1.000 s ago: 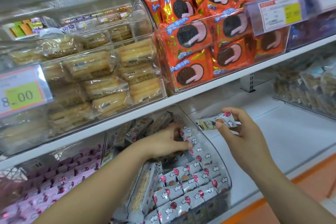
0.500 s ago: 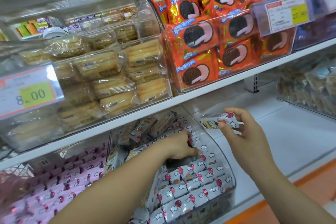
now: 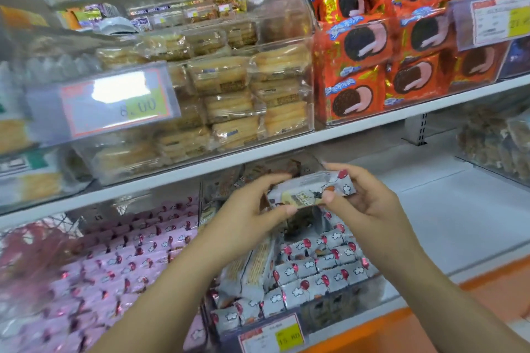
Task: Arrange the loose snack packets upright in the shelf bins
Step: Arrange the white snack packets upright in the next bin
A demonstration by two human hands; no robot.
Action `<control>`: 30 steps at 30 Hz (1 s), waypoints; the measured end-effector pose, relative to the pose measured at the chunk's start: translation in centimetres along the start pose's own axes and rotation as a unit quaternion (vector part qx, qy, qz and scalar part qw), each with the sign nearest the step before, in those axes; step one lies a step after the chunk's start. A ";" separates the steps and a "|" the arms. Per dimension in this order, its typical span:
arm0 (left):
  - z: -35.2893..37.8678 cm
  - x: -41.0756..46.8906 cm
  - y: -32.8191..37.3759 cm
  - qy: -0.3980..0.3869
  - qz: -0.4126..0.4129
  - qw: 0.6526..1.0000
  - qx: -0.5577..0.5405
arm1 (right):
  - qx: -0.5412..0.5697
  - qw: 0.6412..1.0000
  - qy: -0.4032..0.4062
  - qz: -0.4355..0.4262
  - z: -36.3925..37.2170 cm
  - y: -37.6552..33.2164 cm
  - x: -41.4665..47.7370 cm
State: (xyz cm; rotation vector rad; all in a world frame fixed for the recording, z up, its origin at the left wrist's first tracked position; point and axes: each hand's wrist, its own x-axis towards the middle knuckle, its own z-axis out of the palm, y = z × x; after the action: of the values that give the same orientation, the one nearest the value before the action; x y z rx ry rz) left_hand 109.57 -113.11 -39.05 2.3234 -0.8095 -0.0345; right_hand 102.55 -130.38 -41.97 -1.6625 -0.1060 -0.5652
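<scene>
Bare white shelf [image 3: 459, 223] lies open right of the clear bin [image 3: 338, 304]. Above that bin my left hand [image 3: 249, 209] and right hand [image 3: 370, 200] pinch the ends of a white packet [image 3: 309, 189], long axis sideways, almost level.

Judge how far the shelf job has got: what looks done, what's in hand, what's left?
Done: front balloon packets stand in tidy rows. In hand: left hand and right hand grip one loose packet above them. Left: placing it, and righting the leaning packets at the rows' left.

One wide-angle view from the person's head, facing forward and slightly down, close to the shop shelves [image 3: 286, 149], frame tilted
</scene>
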 end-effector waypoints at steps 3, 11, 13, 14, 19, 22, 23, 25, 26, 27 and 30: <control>-1.0 -2.2 -1.0 0.082 -0.018 0.996 0.006 | 0.008 0.997 -0.063 0.054 1.2 -0.4 0.0; -1.9 -4.7 -4.1 0.193 -0.094 0.970 0.118 | -0.247 0.848 -0.424 0.200 1.5 -0.2 4.9; -1.9 -4.6 -4.6 0.189 -0.095 0.968 0.133 | -0.298 0.785 -0.498 0.216 2.8 0.1 6.5; -2.0 -4.5 -4.8 0.188 -0.095 0.969 0.128 | -0.328 0.753 -0.530 0.211 3.6 0.4 7.2; -1.8 -4.6 -5.6 0.188 -0.083 0.974 0.098 | -0.384 0.675 -0.596 0.206 6.3 2.1 9.1; -1.7 -4.5 -6.1 0.187 -0.081 0.975 0.089 | -0.376 0.657 -0.603 0.251 6.9 3.6 9.1; -1.6 -4.5 -6.3 0.186 -0.079 0.976 0.086 | -0.375 0.649 -0.607 0.265 7.1 4.2 9.1; -1.5 -4.4 -6.5 0.185 -0.075 0.976 0.084 | -0.367 0.639 -0.611 0.288 7.2 5.0 9.4; -1.4 -4.4 -6.6 0.185 -0.072 0.977 0.083 | -0.363 0.638 -0.613 0.294 7.2 5.3 9.5; -1.4 -4.3 -6.7 0.186 -0.069 0.977 0.081 | -0.359 0.638 -0.614 0.295 7.2 5.5 9.5; -1.2 -4.3 -6.9 0.188 -0.067 0.977 0.076 | -0.353 0.641 -0.612 0.300 7.0 5.9 9.6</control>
State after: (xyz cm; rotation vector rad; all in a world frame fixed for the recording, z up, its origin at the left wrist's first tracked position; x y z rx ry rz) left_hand 110.10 -105.99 -43.06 2.4183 -0.4779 0.4086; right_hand 115.28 -127.19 -43.77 -2.3982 -0.3195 1.2946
